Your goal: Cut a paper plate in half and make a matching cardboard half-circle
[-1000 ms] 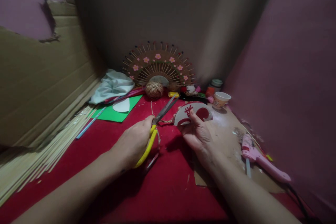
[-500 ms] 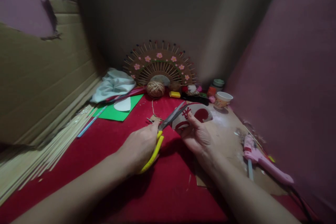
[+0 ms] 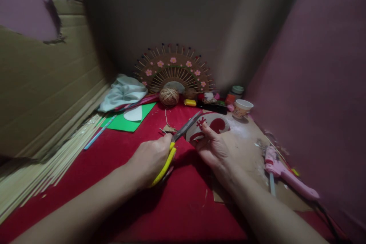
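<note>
My left hand (image 3: 151, 158) is closed around the yellow handles of a pair of scissors (image 3: 165, 168). Their blades point up and to the right, along the left edge of a pale, curved piece of card or paper (image 3: 221, 122) with dark red printing. My right hand (image 3: 214, 146) grips that piece by its lower edge, thumb on top, above the red cloth (image 3: 183, 213). What the fingers under the piece do is hidden. Just beyond the scissors lies a small brown scrap (image 3: 169, 128).
At the back a flowered stick fan (image 3: 173, 66) stands behind a twine ball (image 3: 168, 97). Thin wooden sticks (image 3: 57, 156) and green paper (image 3: 126, 123) lie left. To the right, a paper cup (image 3: 242, 109) and pink glue gun (image 3: 288, 177) rest on cardboard (image 3: 244, 152).
The scissor blades have come together beside the patterned piece. Both hands and the piece sit slightly further left; the grips are unchanged.
</note>
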{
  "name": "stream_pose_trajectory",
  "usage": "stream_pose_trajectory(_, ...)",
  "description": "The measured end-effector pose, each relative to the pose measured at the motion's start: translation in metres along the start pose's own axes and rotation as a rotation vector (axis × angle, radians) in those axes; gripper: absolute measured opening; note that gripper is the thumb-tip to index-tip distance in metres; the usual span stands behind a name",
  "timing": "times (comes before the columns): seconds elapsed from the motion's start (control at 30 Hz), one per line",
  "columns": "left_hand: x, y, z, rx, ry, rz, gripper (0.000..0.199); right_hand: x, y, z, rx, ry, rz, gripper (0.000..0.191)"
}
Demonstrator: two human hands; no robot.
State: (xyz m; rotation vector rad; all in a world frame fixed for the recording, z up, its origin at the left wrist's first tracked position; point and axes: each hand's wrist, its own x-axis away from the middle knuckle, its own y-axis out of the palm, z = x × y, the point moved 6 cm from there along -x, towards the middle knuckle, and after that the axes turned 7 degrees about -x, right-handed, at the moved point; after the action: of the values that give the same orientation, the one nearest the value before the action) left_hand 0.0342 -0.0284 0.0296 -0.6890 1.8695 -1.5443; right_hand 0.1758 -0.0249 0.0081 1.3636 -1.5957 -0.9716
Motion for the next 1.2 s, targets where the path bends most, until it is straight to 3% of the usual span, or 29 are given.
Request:
stream_pose_trajectory(0.27, 0.000, -0.005, 0.001, -0.048, 0.017, -0.022, 0.039, -0.001, -0.001, -0.002, 0.022, 0.009, -0.005, 0.010)
stream_pose_trajectory(0.4, 0.001, -0.007, 0.003, -0.068, 0.051, -0.025, 0.031, -0.002, -0.001, -0.003, 0.019, -0.003, -0.015, 0.011)
stream_pose_trajectory(0.8, 0.000, -0.007, -0.001, -0.077, 0.042, -0.002, 0.028, -0.001, 0.001, -0.010, 0.015, -0.054, 0.078, 0.015)
stream_pose_trajectory(1.03, 0.000, -0.008, 0.003, 0.174, 0.033, -0.074, 0.034, 0.000, 0.003, -0.008, 0.083, -0.062, 0.039, 0.018)
stream_pose_trajectory(1.2, 0.000, -0.008, 0.003, 0.143, 0.054, -0.053, 0.038, 0.000, 0.002, -0.008, 0.105, -0.062, 0.039, 0.021)
